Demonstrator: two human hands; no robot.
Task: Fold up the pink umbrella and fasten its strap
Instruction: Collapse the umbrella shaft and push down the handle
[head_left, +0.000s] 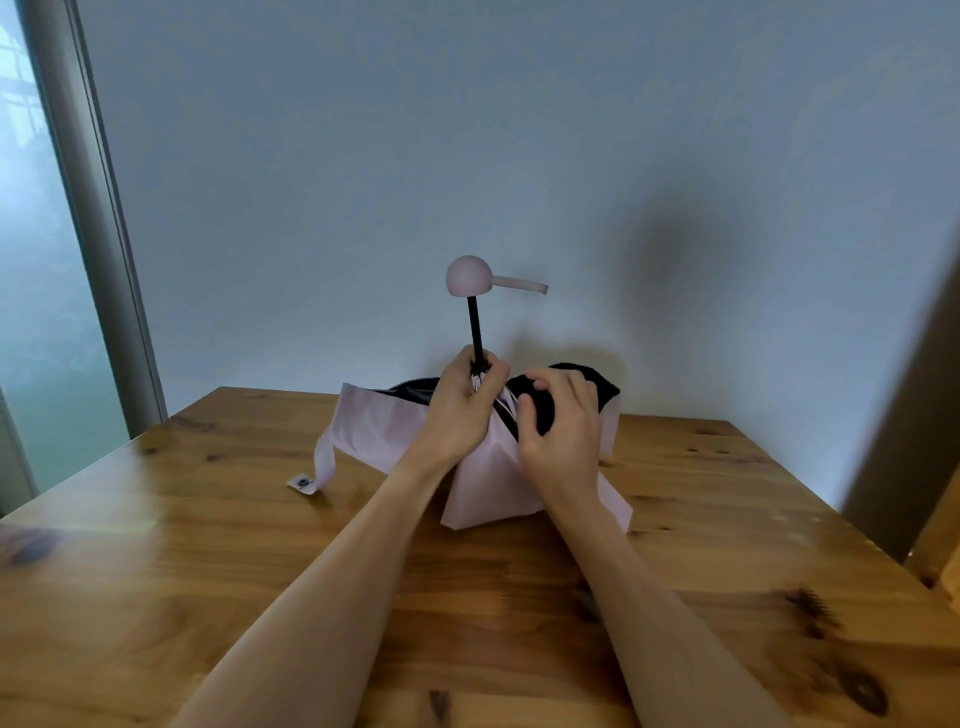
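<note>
- Head view: the pink umbrella (483, 467) stands on the wooden table (208, 545) straight ahead of me at 12 o'clock, canopy down and handle up. It is collapsed but loose, with the pink cloth spread out on both sides and the black lining showing at the back.
- Its long axis runs straight up: the black shaft (475, 327) rises from between my hands to the round pink handle (466, 276), and a short wrist loop (522, 285) sticks out from the handle toward 3 o'clock.
- My left hand (460, 410) is curled round the base of the shaft where the ribs gather, holding the umbrella upright.
- My right hand (561, 421) sits just beside it at 3 o'clock, fingers bent over the black and pink cloth. It looks to be gathering a fold, though I cannot tell how firmly it grips.
- The strap (324, 462) hangs off the canopy's left edge, toward 9 o'clock from my left hand, and its snap end (303, 483) lies flat on the table. It is unfastened and well apart from both hands.
- I judge that the strap is what the coming move depends on. It lies on my left hand's side, but that hand is busy with the shaft, so my right hand would have to cross over or the cloth be turned to bring the strap round.
</note>
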